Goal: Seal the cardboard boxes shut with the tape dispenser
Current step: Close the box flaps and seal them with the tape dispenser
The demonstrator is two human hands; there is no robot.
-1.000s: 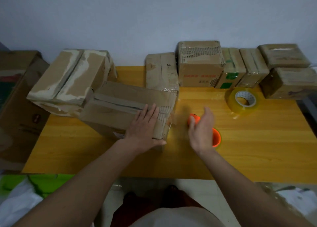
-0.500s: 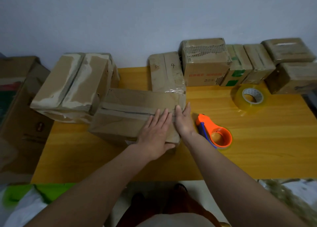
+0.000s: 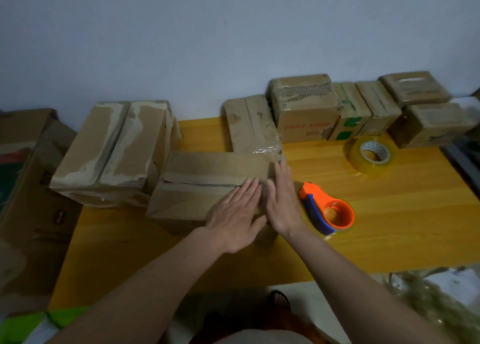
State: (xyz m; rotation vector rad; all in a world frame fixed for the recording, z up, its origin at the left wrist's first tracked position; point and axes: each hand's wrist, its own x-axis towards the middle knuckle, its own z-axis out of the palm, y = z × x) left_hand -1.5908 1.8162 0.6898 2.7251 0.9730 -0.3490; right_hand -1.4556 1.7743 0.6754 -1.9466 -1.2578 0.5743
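Change: the right hand (image 3: 281,201) has left the tape dispenser (image 3: 327,210) and come over to the near box (image 3: 207,185); a second ago it was over the dispenser, now the dispenser lies alone on the table (image 3: 389,214).
Near box: lies on the table in front of the person, its long top seam running left to right, right end under both hands; a strip along the seam looks taped, though the dim light leaves that uncertain.
Left hand (image 3: 237,217): flat, fingers straight and close together, palm down on the box top at its right end, pressing.
Right hand: fingers straight and together, laid against the box's right edge, just beside the left hand's fingertips; holds nothing.
Tape dispenser: orange with a blue handle, on its side on the table, just right of the right hand, not touched.
Meaning: judged as smoothing down tape at the box end, or squaring the flaps, with the taping pass on this box paused or finished.
Spare tape roll (image 3: 371,156): clear, flat on the table, well behind the dispenser.
Other boxes: a large worn box (image 3: 114,149) touching the near box on the left; a marked box (image 3: 249,123) behind it; a row of small boxes (image 3: 358,107) along the wall.
Left to do: cannot tell from here which of the others need sealing.
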